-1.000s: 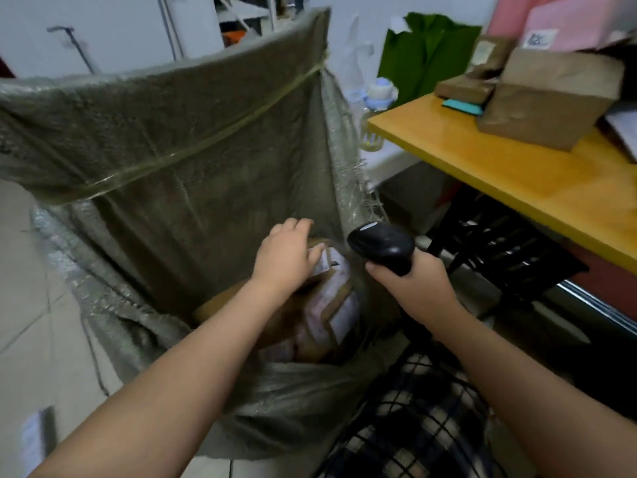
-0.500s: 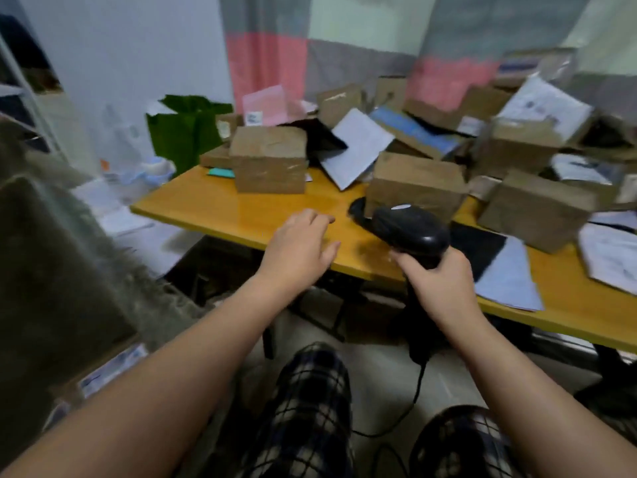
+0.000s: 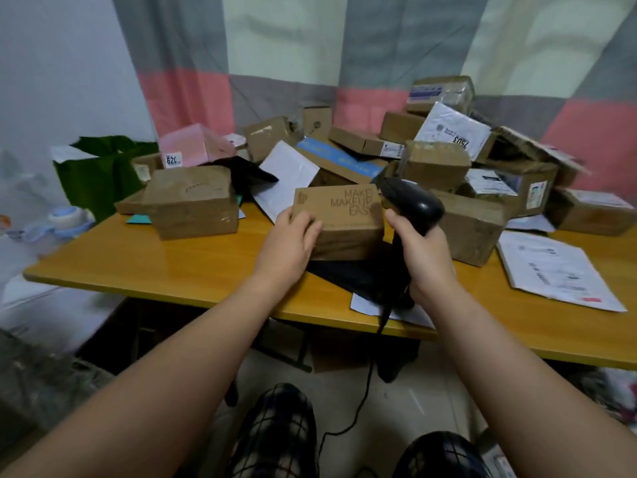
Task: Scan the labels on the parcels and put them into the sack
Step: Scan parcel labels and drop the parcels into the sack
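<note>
Parcel (image 3: 339,219), a brown cardboard box printed MAKE MAKEUP EASY, is sitting at the near middle of the counter (image 3: 165,270), over a black mailer (image 3: 358,279). Cannot tell whether its underside is touching the mailer or is being held just above it. Left hand (image 3: 291,238) is gripping the box's left end, fingers (image 3: 305,219) curling over the top edge. Right hand (image 3: 425,257) is holding the scanner (image 3: 415,205) just beside the box's right end, fingers (image 3: 401,229) wrapping closed round the handle. The scanner's head is overlapping the box's upper right corner in this view. Scanner cable (image 3: 362,391) is hanging off the counter's near edge toward the floor.

Behind, a pile of parcels (image 3: 437,160) is covering the back and right of the counter, brown boxes and white mailers leaning on one another. Large brown box (image 3: 193,201) is standing apart to the left, with a pink box (image 3: 194,146) behind it and a green bag (image 3: 100,169) at the far left end. White envelope (image 3: 551,270) is lying flat near the right edge.

Sack (image 3: 31,384) is showing at lower left, below counter level, blurred. Checked curtain (image 3: 186,98) is hanging behind the pile. Plaid trousers (image 3: 275,439) are showing at the bottom.
</note>
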Available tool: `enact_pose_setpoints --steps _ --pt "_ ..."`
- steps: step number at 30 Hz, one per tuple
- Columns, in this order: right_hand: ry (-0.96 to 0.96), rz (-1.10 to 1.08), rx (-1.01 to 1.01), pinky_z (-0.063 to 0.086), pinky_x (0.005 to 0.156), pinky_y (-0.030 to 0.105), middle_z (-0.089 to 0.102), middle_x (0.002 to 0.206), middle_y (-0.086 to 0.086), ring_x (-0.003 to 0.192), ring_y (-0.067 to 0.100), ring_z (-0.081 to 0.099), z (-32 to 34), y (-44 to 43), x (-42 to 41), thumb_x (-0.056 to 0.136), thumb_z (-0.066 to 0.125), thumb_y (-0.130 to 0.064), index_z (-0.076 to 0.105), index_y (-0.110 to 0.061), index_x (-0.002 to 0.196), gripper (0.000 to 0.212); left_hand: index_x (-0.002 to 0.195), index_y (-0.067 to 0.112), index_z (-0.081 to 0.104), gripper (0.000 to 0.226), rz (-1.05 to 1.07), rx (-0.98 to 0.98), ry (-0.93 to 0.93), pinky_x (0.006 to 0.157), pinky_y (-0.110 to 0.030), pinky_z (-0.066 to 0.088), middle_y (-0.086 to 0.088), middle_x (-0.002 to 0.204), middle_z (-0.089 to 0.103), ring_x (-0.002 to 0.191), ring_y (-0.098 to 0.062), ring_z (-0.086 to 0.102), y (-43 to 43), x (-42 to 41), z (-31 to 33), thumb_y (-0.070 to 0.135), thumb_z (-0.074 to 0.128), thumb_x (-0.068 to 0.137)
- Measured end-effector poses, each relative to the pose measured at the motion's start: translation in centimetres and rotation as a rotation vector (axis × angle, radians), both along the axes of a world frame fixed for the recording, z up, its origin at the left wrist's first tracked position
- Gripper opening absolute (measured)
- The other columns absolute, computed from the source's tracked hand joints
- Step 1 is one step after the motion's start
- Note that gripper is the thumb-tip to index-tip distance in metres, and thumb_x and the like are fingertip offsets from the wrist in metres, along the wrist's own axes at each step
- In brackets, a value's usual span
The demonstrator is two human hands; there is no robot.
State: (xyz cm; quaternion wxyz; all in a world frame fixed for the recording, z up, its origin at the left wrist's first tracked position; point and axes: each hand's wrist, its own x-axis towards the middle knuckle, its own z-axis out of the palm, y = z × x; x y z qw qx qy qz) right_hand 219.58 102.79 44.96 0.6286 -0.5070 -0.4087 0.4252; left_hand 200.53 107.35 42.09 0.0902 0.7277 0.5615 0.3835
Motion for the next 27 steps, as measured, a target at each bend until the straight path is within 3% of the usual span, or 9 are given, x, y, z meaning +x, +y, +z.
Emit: enact_pose_setpoints --steps 5,9,11,14,18,21,23,25,27 --pt "0.066 0.067 -0.040 0.054 0.094 0.038 0.072 0.108 -0.001 0.104 0.016 0.066 -0.2 -0.2 -0.4 0.088 0.068 -0.027 0.064 -0.024 0.111 0.023 0.095 0.022 0.049 0.008 0.070 -0.054 -0.329 0.073 -0.017 0.045 0.002 0.108 0.052 0.101 -0.014 0.056 -0.8 -0.8 -0.9 0.016 0.055 0.095" --pt "0.098 0.082 -0.002 0.056 0.089 0.040 0.073 0.108 0.007 0.104 0.021 0.068 -0.5 -1.3 -0.4 0.089 0.068 -0.029 0.064 -0.018 0.115 0.029 0.143 0.022 0.032 0.062 -0.001 -0.242 -0.588 0.081 -0.022 0.051 -0.003 0.124 0.044 0.107 -0.015 0.056 -1.7 -2.0 -0.3 0.001 0.056 0.091" --pt "0.031 0.081 0.018 0.055 0.089 0.038 0.073 0.108 0.002 0.104 0.016 0.068 -0.9 -2.1 -0.6 0.088 0.069 -0.033 0.065 -0.023 0.114 0.028 0.146 0.031 0.032 0.061 -0.034 -0.268 -0.649 0.079 -0.018 0.046 0.004 0.120 0.039 0.103 -0.007 0.050 -2.6 -2.6 0.0 0.010 0.054 0.093" --pt "-0.072 0.101 0.059 0.053 0.082 0.023 0.071 0.108 -0.007 0.105 0.005 0.064 -1.5 -3.6 -1.3 0.087 0.069 -0.032 0.064 -0.030 0.114 0.027 0.122 0.040 0.051 0.025 -0.081 -0.309 -0.783 0.074 -0.017 0.038 0.016 0.112 0.049 0.103 0.003 0.048 -4.1 -3.3 0.8 0.042 0.045 0.098" --pt "0.223 0.191 -0.007 0.049 0.099 0.048 0.072 0.114 0.007 0.109 0.026 0.066 -2.0 -5.4 -1.9 0.083 0.069 -0.032 0.066 -0.017 0.113 0.033 0.113 0.035 0.052 0.041 -0.053 -0.348 -0.902 0.083 -0.030 0.045 0.015 0.103 0.057 0.095 -0.007 0.054 -5.3 -4.1 1.3 0.065 0.030 0.094" --pt "0.245 0.187 -0.022 0.046 0.102 0.055 0.073 0.108 0.013 0.106 0.028 0.068 -2.0 -6.4 -2.1 0.073 0.073 -0.041 0.068 -0.005 0.111 0.052 0.113 0.028 0.057 0.052 -0.009 -0.342 -0.942 0.078 -0.027 0.042 0.009 0.105 0.064 0.094 -0.009 0.057 -6.4 -5.2 1.1 0.068 0.031 0.092" --pt "0.232 0.168 -0.011 0.047 0.099 0.056 0.074 0.099 0.013 0.103 0.029 0.069 -2.1 -6.9 -2.4 0.076 0.075 -0.039 0.068 -0.008 0.110 0.047 0.099 0.024 0.056 0.034 0.002 -0.310 -0.902 0.073 -0.028 0.041 0.006 0.100 0.067 0.096 -0.011 0.059 -7.1 -5.8 0.5 0.055 0.044 0.095" --pt "0.198 0.137 0.002 0.050 0.096 0.056 0.073 0.090 0.008 0.104 0.032 0.067 -2.4 -7.3 -2.7 0.081 0.075 -0.036 0.069 -0.015 0.107 0.034 0.106 0.027 0.055 0.011 -0.019 -0.310 -0.913 0.074 -0.027 0.047 0.005 0.097 0.068 0.097 -0.013 0.062 -7.7 -6.4 0.2 0.031 0.049 0.098" --pt "0.149 0.122 0.013 0.052 0.095 0.052 0.073 0.087 0.003 0.106 0.031 0.066 -2.5 -7.7 -3.1 0.081 0.075 -0.038 0.070 -0.019 0.108 0.034 0.119 0.034 0.055 0.031 -0.052 -0.330 -0.946 0.072 -0.023 0.052 0.009 0.100 0.070 0.096 -0.007 0.063 -8.3 -6.5 0.1 0.013 0.043 0.099"
